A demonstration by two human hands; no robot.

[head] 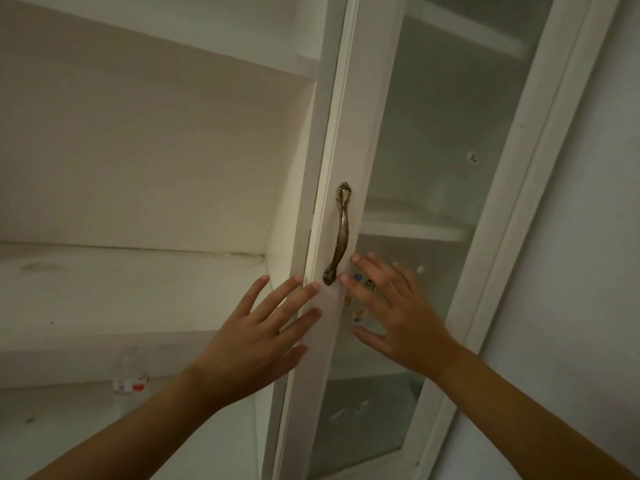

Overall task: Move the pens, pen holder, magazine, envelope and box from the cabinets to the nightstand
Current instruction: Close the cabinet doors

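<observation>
A white cabinet door [349, 133] with a frosted glass pane and a brass handle [340, 233] fills the middle of the view. My left hand [256, 337] reaches up with straight fingers, its fingertips on the door's left edge below the handle. My right hand [391, 310] is spread flat against the glass just right of the handle. Neither hand holds anything. Behind the frosted pane a grey box-like shape [367, 417] shows dimly on a lower shelf. No pens, pen holder, magazine or envelope can be made out.
The open left compartment shows white shelves [138, 289]. A clear plastic water bottle [130, 382] with a red and white label stands on the lower left shelf. Small colourful stickers [360, 313] sit on the glass. A white wall [588, 271] lies to the right.
</observation>
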